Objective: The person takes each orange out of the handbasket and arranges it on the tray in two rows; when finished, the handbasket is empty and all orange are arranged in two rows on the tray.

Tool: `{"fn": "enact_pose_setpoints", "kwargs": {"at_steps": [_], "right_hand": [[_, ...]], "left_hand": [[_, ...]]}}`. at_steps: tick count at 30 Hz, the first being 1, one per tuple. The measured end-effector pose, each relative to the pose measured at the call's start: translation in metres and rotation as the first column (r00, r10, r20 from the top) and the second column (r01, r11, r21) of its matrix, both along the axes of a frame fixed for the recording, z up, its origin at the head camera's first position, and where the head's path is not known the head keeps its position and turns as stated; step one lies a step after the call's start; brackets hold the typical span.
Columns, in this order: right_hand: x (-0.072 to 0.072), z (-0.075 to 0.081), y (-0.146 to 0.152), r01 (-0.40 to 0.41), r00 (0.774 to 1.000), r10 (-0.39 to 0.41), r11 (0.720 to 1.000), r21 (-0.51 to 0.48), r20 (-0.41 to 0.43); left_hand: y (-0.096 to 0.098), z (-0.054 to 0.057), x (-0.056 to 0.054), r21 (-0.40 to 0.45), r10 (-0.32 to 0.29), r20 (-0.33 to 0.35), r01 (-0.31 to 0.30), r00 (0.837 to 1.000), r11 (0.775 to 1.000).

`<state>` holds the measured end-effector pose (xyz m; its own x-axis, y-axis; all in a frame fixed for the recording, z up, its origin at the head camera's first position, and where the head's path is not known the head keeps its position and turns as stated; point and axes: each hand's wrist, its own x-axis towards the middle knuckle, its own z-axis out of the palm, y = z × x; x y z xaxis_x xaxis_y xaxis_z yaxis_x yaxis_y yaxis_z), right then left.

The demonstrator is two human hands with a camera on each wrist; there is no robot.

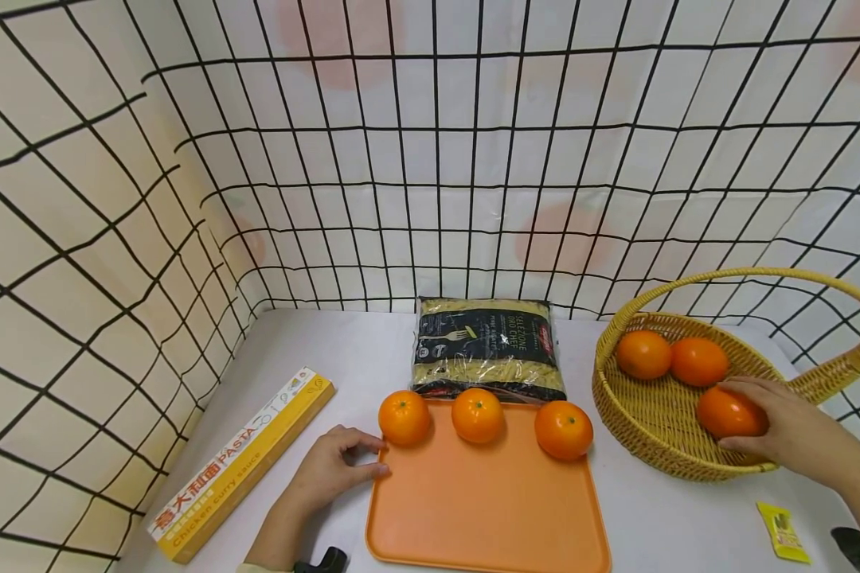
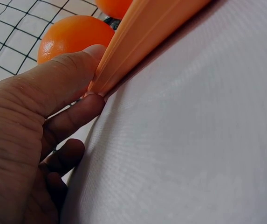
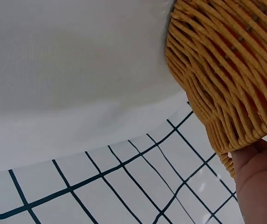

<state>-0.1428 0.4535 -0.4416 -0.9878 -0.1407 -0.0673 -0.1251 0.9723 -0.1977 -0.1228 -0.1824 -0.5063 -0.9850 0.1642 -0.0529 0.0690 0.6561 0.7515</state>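
Observation:
My left hand (image 1: 338,469) is at the left edge of the orange tray (image 1: 483,509), pinching its rim between thumb and fingertip (image 2: 94,103). Along the tray's far side sit an orange at the left (image 1: 404,418), an orange in the middle (image 1: 478,415) and an orange at the right corner (image 1: 564,430). Over the wicker basket (image 1: 659,458), my right hand (image 1: 795,422) holds another orange (image 1: 729,412) inside it. Two more oranges (image 1: 643,355) lie toward the basket's back. In the right wrist view the basket wall (image 3: 217,70) hides most of the held orange.
A bag of pasta (image 1: 487,348) lies behind the tray. At the left is a long yellow pasta box (image 1: 244,465), set at a slant. A small yellow packet (image 1: 783,532) lies in front of the basket, whose handle (image 1: 846,362) arches up. Black-gridded walls (image 1: 444,159) surround the white table.

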Motion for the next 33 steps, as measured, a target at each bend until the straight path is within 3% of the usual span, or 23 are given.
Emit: {"fn": "enact_pose_setpoints", "kwargs": {"at_steps": [10, 22, 33], "right_hand": [[-0.003, 0.003, -0.002, 0.016, 0.998, -0.013, 0.999, -0.047, 0.062], [-0.002, 0.002, -0.006, 0.012, 0.999, -0.009, 0.998, -0.057, 0.052], [0.003, 0.007, -0.015, 0.035, 0.996, -0.04, 0.998, -0.06, -0.082]], "left_hand": [[-0.001, 0.0, 0.0, -0.001, 0.004, 0.017, -0.004, 1.0, 1.0], [0.0, 0.001, -0.001, 0.002, 0.004, 0.015, -0.004, 1.0, 1.0], [-0.001, -0.001, -0.001, 0.011, -0.018, -0.029, 0.019, 0.999, 1.0]]}}
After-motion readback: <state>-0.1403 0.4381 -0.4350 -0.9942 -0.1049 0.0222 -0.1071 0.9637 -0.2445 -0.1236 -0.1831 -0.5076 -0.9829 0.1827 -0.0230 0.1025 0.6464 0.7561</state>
